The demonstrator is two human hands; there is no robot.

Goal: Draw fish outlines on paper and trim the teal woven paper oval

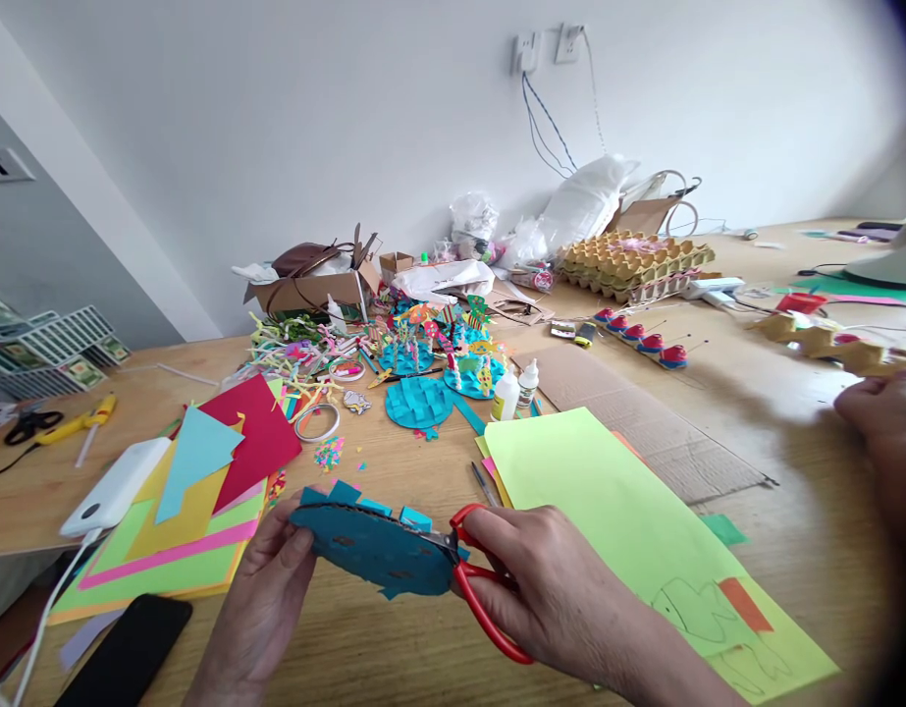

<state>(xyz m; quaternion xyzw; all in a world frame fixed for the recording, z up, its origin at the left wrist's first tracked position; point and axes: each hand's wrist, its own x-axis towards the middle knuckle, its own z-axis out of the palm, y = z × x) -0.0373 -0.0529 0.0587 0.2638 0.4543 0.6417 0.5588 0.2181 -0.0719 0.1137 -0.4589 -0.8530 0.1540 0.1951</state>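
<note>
My left hand [276, 565] pinches the left edge of a blue disc [379, 550] with a cardboard edge and blue paper tabs sticking up along its rim. The disc is held tilted above the table. Red-handled scissors [489, 619] are in my right hand [533, 574], their blades at the disc's right edge. Beyond the disc lies another round blue piece [419, 403], flat on the table. Yellow-green sheets [585, 501] with pencilled fish outlines lie to the right, partly behind my right hand.
Coloured paper [253, 432], a white power bank [118, 486] and a black phone [133, 653] lie left. Glue bottles [506, 395], paper scraps and egg trays [629, 263] stand farther back. Another person's hand [883, 403] is at the right edge.
</note>
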